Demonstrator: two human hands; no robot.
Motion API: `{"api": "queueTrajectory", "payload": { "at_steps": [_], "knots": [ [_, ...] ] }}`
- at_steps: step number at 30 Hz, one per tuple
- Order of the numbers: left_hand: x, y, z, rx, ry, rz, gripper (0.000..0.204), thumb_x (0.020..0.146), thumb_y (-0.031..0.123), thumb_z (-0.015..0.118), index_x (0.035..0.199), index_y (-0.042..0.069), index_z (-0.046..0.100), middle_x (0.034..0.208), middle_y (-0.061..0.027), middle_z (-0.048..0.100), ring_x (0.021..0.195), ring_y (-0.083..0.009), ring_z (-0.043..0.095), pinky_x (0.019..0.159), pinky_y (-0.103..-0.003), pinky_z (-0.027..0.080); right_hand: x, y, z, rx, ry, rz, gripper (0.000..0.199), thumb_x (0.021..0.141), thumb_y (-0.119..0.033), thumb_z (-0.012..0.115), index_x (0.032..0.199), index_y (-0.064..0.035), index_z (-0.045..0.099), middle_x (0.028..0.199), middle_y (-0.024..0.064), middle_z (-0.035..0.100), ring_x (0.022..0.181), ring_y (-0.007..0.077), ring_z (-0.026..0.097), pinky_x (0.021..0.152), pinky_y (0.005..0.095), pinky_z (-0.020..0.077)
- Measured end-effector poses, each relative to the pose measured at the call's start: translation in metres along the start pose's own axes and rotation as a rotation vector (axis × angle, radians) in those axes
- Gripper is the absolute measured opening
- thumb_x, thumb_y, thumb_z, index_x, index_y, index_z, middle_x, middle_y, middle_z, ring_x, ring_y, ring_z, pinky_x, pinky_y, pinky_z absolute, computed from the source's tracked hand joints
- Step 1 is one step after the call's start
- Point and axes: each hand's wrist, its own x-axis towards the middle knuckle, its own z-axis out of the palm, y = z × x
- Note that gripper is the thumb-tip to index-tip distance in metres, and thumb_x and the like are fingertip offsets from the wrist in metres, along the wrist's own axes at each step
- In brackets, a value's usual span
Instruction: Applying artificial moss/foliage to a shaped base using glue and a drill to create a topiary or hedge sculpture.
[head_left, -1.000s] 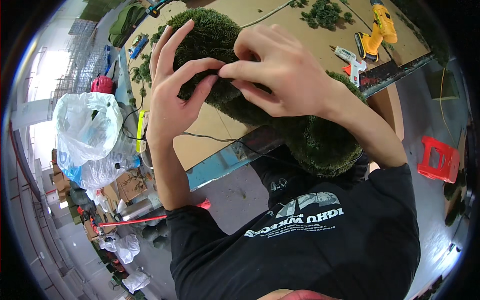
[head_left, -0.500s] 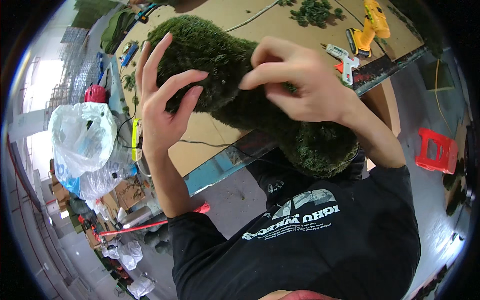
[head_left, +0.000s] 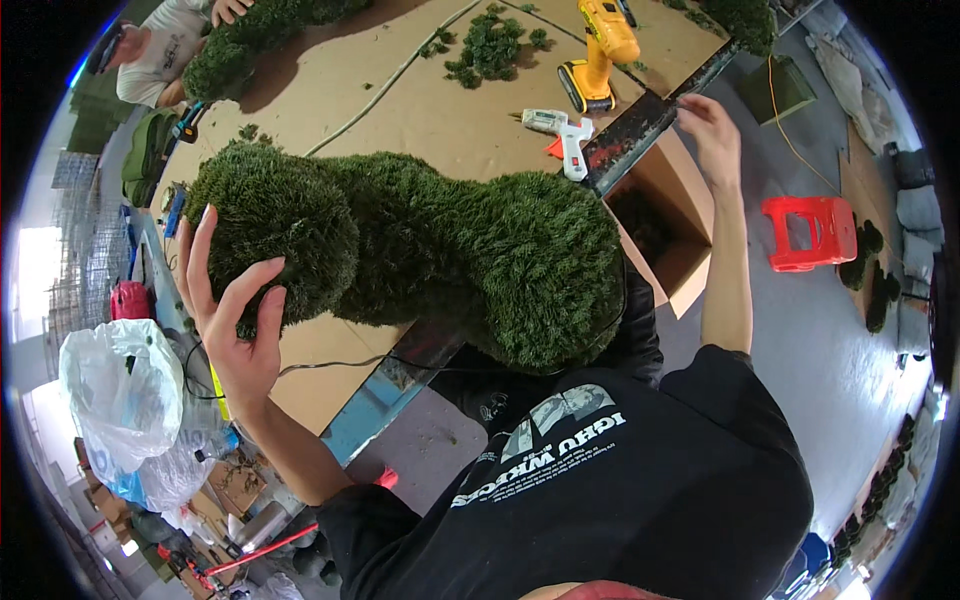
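Observation:
A long, lumpy form covered in green artificial moss [head_left: 545,265] lies across the table's near edge, its right end over my lap. My left hand [head_left: 240,320] cups its rounded left end, fingers spread and thumb pressed into the moss. Away to the right, past the table edge, my right hand [head_left: 712,145] is raised above an open cardboard box [head_left: 690,240]. Its fingers are loosely bent and apart, and I see nothing held in them. Beyond the form lie a white glue gun [head_left: 560,135] and a yellow cordless drill [head_left: 600,50].
Green sprigs [head_left: 490,45] lie on the cardboard-covered table [head_left: 420,125]. Another person [head_left: 165,50] works at the far left with a green mossy piece. Clear plastic bags [head_left: 125,390] stand at the left, and a red plastic stool [head_left: 812,232] at the right. A cable [head_left: 335,365] crosses the near side.
My right hand has left the mossy form and moved right, above the box. My left hand stays at its left end. The view has shifted, showing more of the right side and the other person.

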Motion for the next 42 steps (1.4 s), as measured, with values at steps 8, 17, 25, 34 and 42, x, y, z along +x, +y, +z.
{"api": "queueTrajectory", "payload": {
  "at_steps": [8, 17, 25, 34, 42],
  "knots": [
    [0.001, 0.007, -0.003, 0.000, -0.005, -0.094, 0.027, 0.077, 0.005, 0.078, 0.103, 0.013, 0.079, 0.155, -0.0177, 0.051, 0.149, -0.0436, 0.037, 0.122, -0.052, 0.027, 0.102, 0.040, 0.120, 0.180, -0.198, -0.187, 0.061, 0.088, -0.021, 0.084, 0.139, -0.0037, 0.055, 0.122, 0.0064, 0.067, 0.111, 0.0186, 0.065, 0.096, 0.0366, 0.0541],
    [-0.007, -0.003, -0.004, -0.056, 0.010, -0.024, 0.027, 0.083, 0.012, 0.079, 0.108, 0.023, 0.079, 0.158, -0.0066, 0.048, 0.150, -0.0388, 0.035, 0.123, -0.055, 0.026, 0.120, -0.041, 0.124, 0.231, -0.209, -0.162, 0.020, 0.097, -0.014, 0.074, 0.114, -0.0076, 0.067, 0.074, -0.0036, 0.059, 0.056, 0.0035, 0.052, 0.051, 0.0220, 0.0438],
    [-0.015, -0.006, -0.005, -0.015, 0.059, 0.007, 0.027, 0.084, 0.010, 0.078, 0.108, 0.021, 0.078, 0.157, -0.0076, 0.049, 0.151, -0.0382, 0.034, 0.123, -0.054, 0.028, -0.015, -0.241, 0.063, -0.841, -0.446, -1.092, 0.020, 0.092, -0.013, 0.076, 0.109, -0.0032, 0.074, 0.097, 0.0074, 0.076, 0.082, 0.0128, 0.072, 0.068, 0.0284, 0.0557],
    [-0.006, 0.005, -0.019, -0.161, -0.070, -0.101, 0.027, 0.088, 0.015, 0.078, 0.114, 0.024, 0.078, 0.159, -0.0136, 0.043, 0.152, -0.0431, 0.025, 0.123, -0.061, 0.021, -0.104, -0.327, 0.108, -0.510, -0.967, -0.540, 0.042, 0.078, -0.015, 0.084, 0.116, -0.0024, 0.070, 0.091, 0.0159, 0.075, 0.081, 0.0234, 0.076, 0.073, 0.0324, 0.0574],
    [-0.011, -0.005, -0.009, -0.127, -0.005, -0.023, 0.027, 0.089, 0.016, 0.077, 0.114, 0.024, 0.078, 0.158, -0.0131, 0.044, 0.151, -0.0424, 0.027, 0.123, -0.061, 0.022, -0.102, -0.326, 0.133, -0.551, -0.977, -0.702, 0.047, 0.077, -0.026, 0.081, 0.116, -0.0046, 0.067, 0.089, 0.0174, 0.071, 0.080, 0.0373, 0.070, 0.070, 0.0393, 0.0549]
  ]
}}
